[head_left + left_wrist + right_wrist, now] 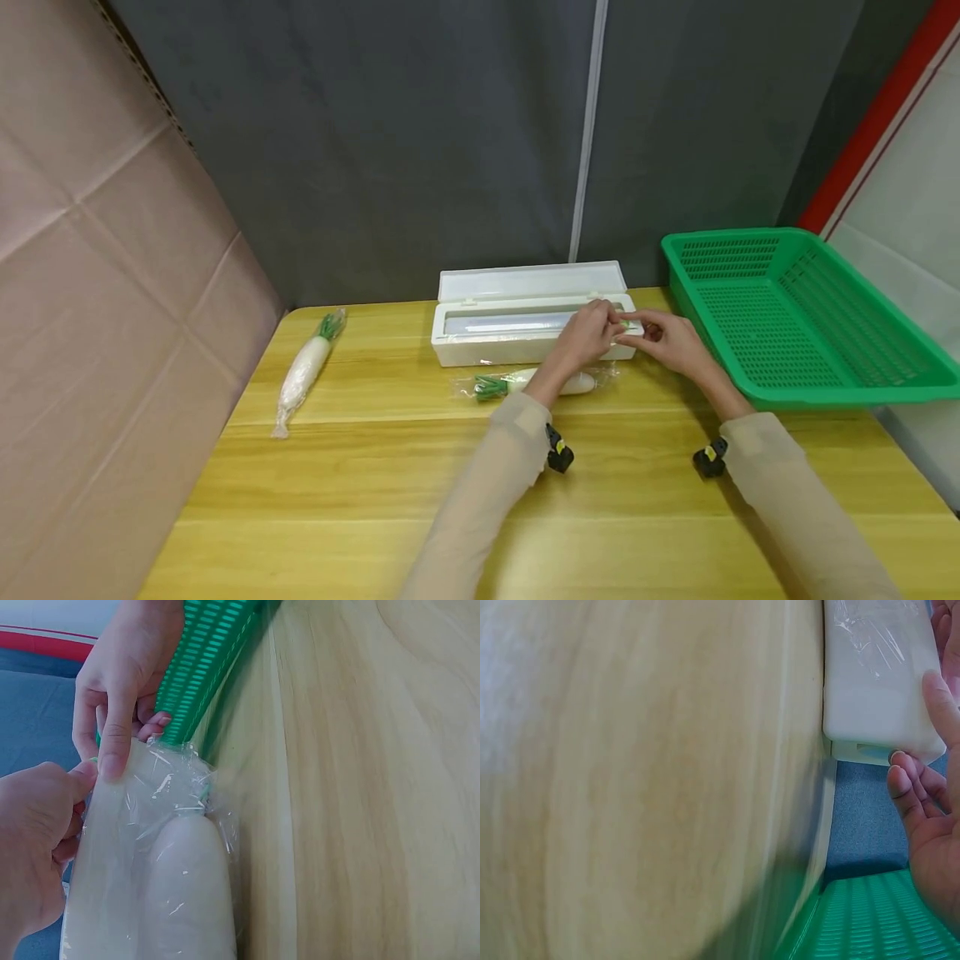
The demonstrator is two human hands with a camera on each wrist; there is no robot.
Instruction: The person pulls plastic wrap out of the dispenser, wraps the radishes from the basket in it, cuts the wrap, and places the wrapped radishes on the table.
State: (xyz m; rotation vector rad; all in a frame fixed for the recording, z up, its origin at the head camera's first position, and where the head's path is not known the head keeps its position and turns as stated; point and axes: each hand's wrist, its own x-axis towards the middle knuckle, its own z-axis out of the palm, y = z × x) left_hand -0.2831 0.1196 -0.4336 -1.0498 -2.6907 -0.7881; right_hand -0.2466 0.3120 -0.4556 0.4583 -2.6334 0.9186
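A white cling film dispenser [495, 350] stands at the table's back edge, its lid [532, 282] raised and a roll of film [510, 323] inside. Over its right end, my left hand [587, 333] has thumb and fingertips together at a small green piece [94, 759], perhaps the cutter. My right hand [672, 340] grips that same end, thumb against the front face and curled fingers at the end wall. Clear film hangs over the front in the left wrist view. Just before the dispenser lies a film-wrapped white radish [191, 892] with green tops, partly hidden by my left wrist.
A second wrapped white radish [303, 371] lies at the table's left. On the right, close beside my right hand, stands a green slotted plastic basket [847, 392]. A dark curtain [375, 150] hangs behind the wooden table [360, 517].
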